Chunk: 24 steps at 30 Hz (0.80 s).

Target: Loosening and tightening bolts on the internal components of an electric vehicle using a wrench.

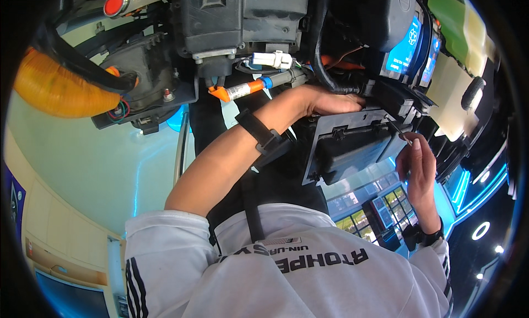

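My left hand (336, 103) reaches over the upper edge of a grey metal plate (347, 120) that carries a black plastic box (347, 153). Its fingers are mostly hidden between the plate and the dark parts behind, so their grip is unclear. On the right, my right hand (419, 166) pinches a thin, dark metal rod-like tool (394, 124). The tool's far end points at the plate's upper right corner; whether it touches there I cannot tell. A thick black hose (318, 53) runs down close to my left hand.
Left of my forearm are an orange-tipped cable connector (242, 90) and a white plug (273, 59). A yellow-orange corrugated hose (63, 87), a red button (116, 5) and a grey housing (212, 23) lie farther left and up. A blue-labelled battery (405, 48) and translucent tank (449, 98) flank the right side.
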### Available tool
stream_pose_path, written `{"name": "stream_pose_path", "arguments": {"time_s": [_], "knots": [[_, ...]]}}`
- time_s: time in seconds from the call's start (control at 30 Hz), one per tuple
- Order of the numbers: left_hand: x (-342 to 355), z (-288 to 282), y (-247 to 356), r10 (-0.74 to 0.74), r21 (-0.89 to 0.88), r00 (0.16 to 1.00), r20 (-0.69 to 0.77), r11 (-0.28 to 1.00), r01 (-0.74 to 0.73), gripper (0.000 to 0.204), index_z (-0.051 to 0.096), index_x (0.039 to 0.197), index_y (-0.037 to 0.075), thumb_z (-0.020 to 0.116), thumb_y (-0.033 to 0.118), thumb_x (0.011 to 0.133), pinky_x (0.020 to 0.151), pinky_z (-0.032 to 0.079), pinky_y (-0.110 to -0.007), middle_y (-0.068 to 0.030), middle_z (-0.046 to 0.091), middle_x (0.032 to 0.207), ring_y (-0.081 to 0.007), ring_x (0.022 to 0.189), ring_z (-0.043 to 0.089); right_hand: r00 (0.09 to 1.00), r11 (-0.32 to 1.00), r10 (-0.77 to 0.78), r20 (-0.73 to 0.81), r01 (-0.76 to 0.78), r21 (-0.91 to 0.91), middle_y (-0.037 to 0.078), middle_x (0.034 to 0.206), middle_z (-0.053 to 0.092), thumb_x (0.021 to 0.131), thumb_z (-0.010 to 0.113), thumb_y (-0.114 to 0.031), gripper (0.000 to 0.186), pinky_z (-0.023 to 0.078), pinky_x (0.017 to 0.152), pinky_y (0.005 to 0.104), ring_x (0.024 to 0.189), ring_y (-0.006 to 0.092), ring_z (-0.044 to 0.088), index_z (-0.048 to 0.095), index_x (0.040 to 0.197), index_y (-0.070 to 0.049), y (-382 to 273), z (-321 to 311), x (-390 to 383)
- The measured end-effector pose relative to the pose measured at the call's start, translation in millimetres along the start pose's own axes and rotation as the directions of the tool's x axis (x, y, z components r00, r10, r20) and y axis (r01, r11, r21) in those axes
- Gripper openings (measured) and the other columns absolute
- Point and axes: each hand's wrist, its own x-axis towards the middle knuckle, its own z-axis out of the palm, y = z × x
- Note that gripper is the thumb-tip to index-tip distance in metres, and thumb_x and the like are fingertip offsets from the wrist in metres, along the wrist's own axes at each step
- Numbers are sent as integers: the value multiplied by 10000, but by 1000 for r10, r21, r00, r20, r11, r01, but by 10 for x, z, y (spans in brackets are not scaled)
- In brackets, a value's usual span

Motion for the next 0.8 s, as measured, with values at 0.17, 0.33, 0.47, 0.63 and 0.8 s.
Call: {"name": "stream_pose_path", "arguments": {"time_s": [0.17,0.33,0.47,0.63,0.8], "knots": [[0,3,-9,-32,82,999,-8,996,32,620,317,1410,-41,463,300,912,1055,314,-280,-148,318,1464,-197,1312,350,795,539,395,461,-607,584,-67,543,275,1002,348,-246,326,160,363,201,415,22,237,520,1090,17,-138,-206,71],[11,-28,-27,-48,85,998,-37,995,51,604,322,1412,-30,450,283,912,1058,308,-285,-146,329,1460,-202,1308,356,681,597,364,636,-694,402,-70,560,282,981,383,-165,285,184,380,192,437,29,231,540,1087,47,-157,-317,290],[114,-49,-127,-16,93,1000,-23,996,18,586,328,1413,-19,440,270,916,1056,311,-285,-140,353,1447,-191,1303,358,799,934,356,484,-284,-217,-24,564,446,899,482,-68,319,342,418,255,444,101,415,539,1193,43,-50,-354,329],[277,-122,-369,78,230,997,-25,971,-70,602,369,1399,14,427,345,900,1100,254,-354,-164,348,1460,-278,1347,320,961,-35,-79,266,264,-964,127,653,593,715,536,10,524,452,491,360,563,268,609,526,1239,20,-235,0,65],[242,-103,-273,94,185,995,39,978,-99,572,373,1398,16,429,305,908,1072,286,-323,-138,387,1432,-230,1307,359,963,507,-154,223,271,-819,85,581,506,829,529,-37,364,413,477,308,495,187,533,540,1185,37,-209,-109,155]]}}
